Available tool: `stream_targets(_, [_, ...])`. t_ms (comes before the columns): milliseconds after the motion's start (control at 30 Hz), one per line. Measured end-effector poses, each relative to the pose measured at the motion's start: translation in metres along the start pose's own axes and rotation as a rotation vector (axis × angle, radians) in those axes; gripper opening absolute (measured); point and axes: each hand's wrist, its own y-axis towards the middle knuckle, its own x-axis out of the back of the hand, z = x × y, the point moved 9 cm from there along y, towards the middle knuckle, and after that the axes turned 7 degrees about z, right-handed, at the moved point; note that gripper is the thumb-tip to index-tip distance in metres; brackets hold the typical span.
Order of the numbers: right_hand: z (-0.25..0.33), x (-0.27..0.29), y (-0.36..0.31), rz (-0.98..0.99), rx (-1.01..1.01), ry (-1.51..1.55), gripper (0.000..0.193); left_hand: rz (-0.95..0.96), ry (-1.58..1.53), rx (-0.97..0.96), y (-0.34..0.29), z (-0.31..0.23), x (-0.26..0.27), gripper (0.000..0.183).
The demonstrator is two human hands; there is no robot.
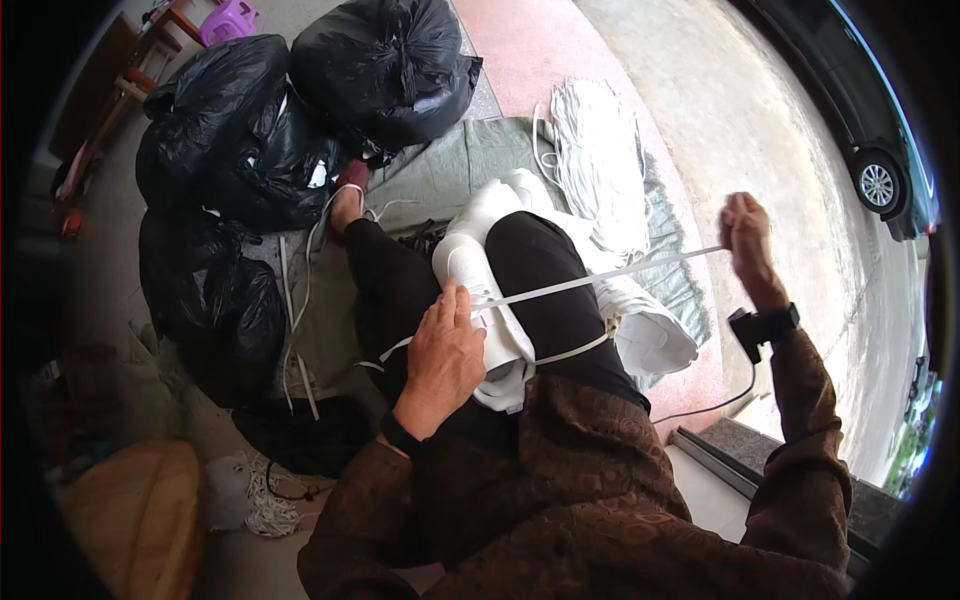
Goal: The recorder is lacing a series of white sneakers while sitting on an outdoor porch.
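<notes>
A white shoe (464, 264) lies lengthwise across my lap, toe pointing away from me. My left hand (447, 345) is on its left side, fingers together over the lacing area and holding the shoe; the fingertips partly cover the eyelets. From there a flat white shoelace (610, 274) runs taut up to the right. Its far end is in my right hand (748, 235), closed in a fist and raised out to the right. More white shoes (655, 338) lie beside my right thigh and beyond my knee.
A bundle of white laces (597, 150) lies on a grey-green cloth (450, 155) ahead. Stuffed black plastic bags (385, 75) stand at the left and far side. A purple stool (230, 20) is at the far left, a parked car (870, 120) at the right.
</notes>
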Motion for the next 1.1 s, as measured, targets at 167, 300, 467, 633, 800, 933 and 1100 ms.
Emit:
stream_targets(167, [-0.082,0.081,-0.014,-0.105,-0.288,-0.348,0.025,0.092,-0.033,0.091,0.003,-0.010,-0.004,0.055])
stream_targets(300, [0.012,-0.208,-0.080,0.589,0.205,-0.593,0.024,-0.144,-0.144,0.091,-0.009,0.006,0.008,0.052])
stream_targets(467, [0.019,-0.305,-0.109,0.723,0.635,-0.724,0.019,-0.153,-0.229,0.112,-0.002,0.002,0.013,0.050])
stream_targets(633, [0.001,-0.321,-0.103,0.755,0.489,-0.894,0.023,-0.315,-0.352,0.180,-0.002,0.019,0.026,0.019])
stream_targets(800, [-0.027,-0.324,-0.087,0.963,-0.108,-0.967,0.026,-0.427,-0.330,0.071,-0.002,0.038,0.052,0.027])
stream_targets(933, [-0.008,-0.298,-0.083,0.765,0.304,-1.019,0.023,-0.400,-0.135,-0.103,-0.013,0.029,0.066,0.023])
stream_targets(1100, [0.026,-0.263,-0.140,0.678,0.460,-0.742,0.022,0.182,-1.363,0.498,-0.056,0.130,0.028,0.030])
